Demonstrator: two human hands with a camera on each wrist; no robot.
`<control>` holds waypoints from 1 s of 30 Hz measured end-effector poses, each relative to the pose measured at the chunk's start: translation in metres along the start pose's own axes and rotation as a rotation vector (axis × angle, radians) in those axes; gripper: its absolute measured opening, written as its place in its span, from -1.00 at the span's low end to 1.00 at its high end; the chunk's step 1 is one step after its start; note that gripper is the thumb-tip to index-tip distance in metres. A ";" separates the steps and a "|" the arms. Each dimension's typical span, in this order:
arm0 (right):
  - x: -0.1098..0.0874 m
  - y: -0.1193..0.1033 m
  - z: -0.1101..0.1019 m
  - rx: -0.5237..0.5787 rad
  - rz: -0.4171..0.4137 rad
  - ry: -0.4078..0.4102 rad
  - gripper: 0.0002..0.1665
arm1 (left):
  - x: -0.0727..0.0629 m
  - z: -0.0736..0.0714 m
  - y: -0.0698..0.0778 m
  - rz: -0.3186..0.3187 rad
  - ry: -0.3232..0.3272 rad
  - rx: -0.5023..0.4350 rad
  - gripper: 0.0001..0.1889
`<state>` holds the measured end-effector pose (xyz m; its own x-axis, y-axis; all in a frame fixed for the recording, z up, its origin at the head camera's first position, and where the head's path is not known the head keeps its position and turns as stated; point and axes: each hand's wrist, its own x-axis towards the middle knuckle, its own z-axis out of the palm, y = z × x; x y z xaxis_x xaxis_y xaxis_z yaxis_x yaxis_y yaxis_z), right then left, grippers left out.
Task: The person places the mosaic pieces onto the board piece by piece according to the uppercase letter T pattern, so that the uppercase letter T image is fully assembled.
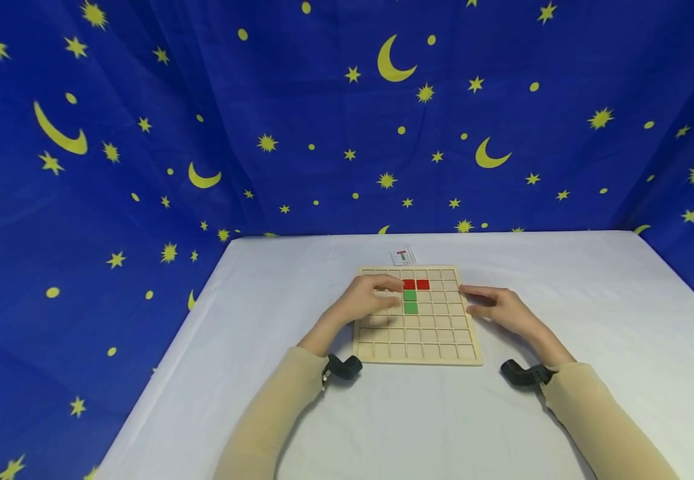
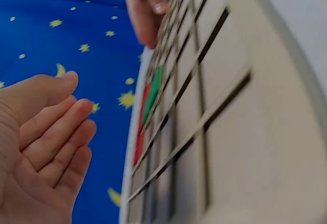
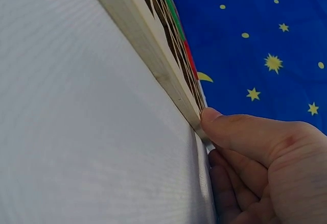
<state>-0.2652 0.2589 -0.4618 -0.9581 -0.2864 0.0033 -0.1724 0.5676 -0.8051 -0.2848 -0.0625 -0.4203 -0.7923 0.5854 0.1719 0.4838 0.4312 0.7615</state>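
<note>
A wooden grid board (image 1: pixel 431 337) lies flat on the white table, with two red tiles (image 1: pixel 423 285) side by side in its upper part and two green tiles (image 1: pixel 411 307) in a column below the left red one. My left hand (image 1: pixel 371 297) hovers over the board's left half, fingertips close to the left red tile. Its fingers look fairly straight and its palm empty in the left wrist view. At the board's right edge my right hand (image 1: pixel 503 310) rests its fingertips and thumb (image 3: pixel 219 124) against the wooden rim, the fingers loosely bent.
Just behind the board lies a small printed card (image 1: pixel 403 256) with a grid and a coloured pattern. Each wrist wears a black camera mount (image 1: pixel 343 367). A blue curtain (image 1: pixel 323 100) with yellow stars and moons stands around the white table (image 1: pixel 419 420).
</note>
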 end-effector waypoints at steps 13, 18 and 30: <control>0.001 -0.001 -0.002 -0.021 0.011 -0.002 -0.32 | -0.054 -0.059 -0.026 -0.070 0.136 -0.083 -0.63; 0.000 -0.001 -0.002 -0.024 0.015 -0.004 -0.30 | -0.070 -0.058 -0.039 -0.097 0.119 -0.082 -0.58; 0.000 -0.002 0.000 -0.008 0.003 -0.011 -0.31 | -0.084 -0.042 -0.050 -0.061 0.077 0.042 -0.60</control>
<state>-0.2646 0.2581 -0.4598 -0.9560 -0.2932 -0.0054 -0.1716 0.5743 -0.8005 -0.2583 -0.1618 -0.4467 -0.8461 0.5036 0.1747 0.4477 0.4935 0.7457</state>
